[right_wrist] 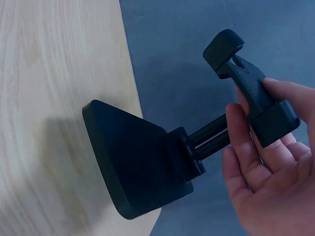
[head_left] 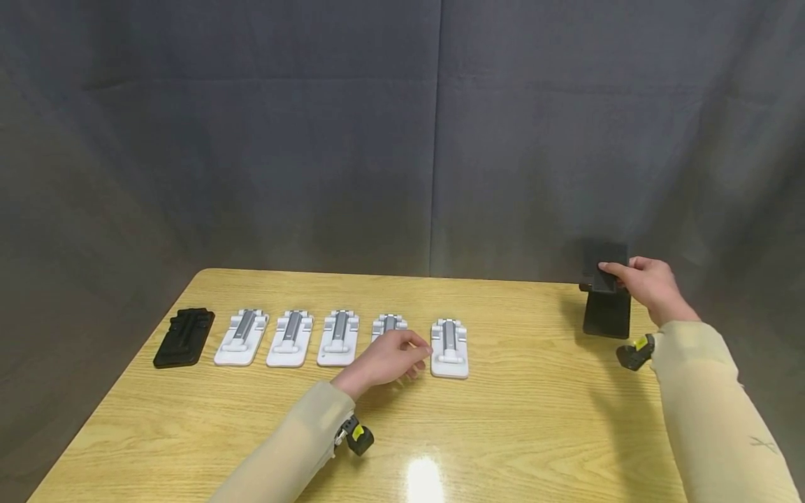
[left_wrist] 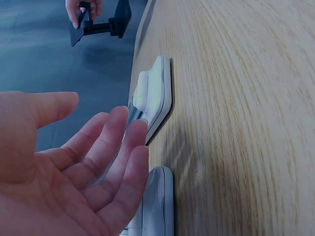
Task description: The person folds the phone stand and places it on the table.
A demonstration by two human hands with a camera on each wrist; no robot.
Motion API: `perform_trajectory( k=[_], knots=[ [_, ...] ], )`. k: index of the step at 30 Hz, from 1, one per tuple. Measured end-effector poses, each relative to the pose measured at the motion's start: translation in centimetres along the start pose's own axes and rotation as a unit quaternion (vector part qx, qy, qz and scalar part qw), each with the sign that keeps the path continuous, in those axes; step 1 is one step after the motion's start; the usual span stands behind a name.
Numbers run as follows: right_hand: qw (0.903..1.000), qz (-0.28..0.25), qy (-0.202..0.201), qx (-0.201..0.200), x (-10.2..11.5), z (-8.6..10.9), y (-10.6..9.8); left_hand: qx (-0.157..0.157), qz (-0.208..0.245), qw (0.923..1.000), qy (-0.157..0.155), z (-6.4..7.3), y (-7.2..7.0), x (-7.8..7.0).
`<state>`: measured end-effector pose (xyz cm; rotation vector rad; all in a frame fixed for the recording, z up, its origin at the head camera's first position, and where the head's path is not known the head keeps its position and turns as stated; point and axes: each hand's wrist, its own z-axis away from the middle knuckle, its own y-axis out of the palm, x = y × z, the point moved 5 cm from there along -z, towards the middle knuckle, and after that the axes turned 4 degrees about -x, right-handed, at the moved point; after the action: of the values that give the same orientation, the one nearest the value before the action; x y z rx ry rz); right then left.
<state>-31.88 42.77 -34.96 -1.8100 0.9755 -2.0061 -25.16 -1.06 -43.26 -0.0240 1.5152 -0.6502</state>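
My right hand (head_left: 650, 285) pinches the upper holder of an unfolded black phone stand (right_wrist: 138, 162), thumb on one face and fingers behind. Its base tilts near the table's far right edge, joined to the holder by a two-rod arm. My left hand (head_left: 391, 358) hovers over the table with loosely bent fingers and nothing in them. Beside its fingertips lies a folded white phone stand (head_left: 449, 353). Another white phone stand (head_left: 388, 323) is partly hidden behind that hand.
Left of my left hand, several more folded white phone stands (head_left: 289, 349) lie in a row. A folded black phone stand (head_left: 184, 342) ends the row at the far left. A dark curtain (head_left: 352, 154) hangs behind the wooden table (head_left: 522, 419).
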Motion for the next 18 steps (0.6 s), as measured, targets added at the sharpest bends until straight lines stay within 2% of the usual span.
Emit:
perform_trajectory(
  k=[10, 18],
  knots=[
    [0.9993, 0.009, -0.036, -0.010, 2.3, 0.2, 0.9, -0.002, 0.010, 0.9999, 0.000, -0.1, 0.2, 0.0],
    [0.9981, -0.013, -0.056, -0.022, 5.1, 1.0, 1.5, -0.009, 0.005, 0.9999, 0.007, -0.4, 0.1, -0.1]
  ],
)
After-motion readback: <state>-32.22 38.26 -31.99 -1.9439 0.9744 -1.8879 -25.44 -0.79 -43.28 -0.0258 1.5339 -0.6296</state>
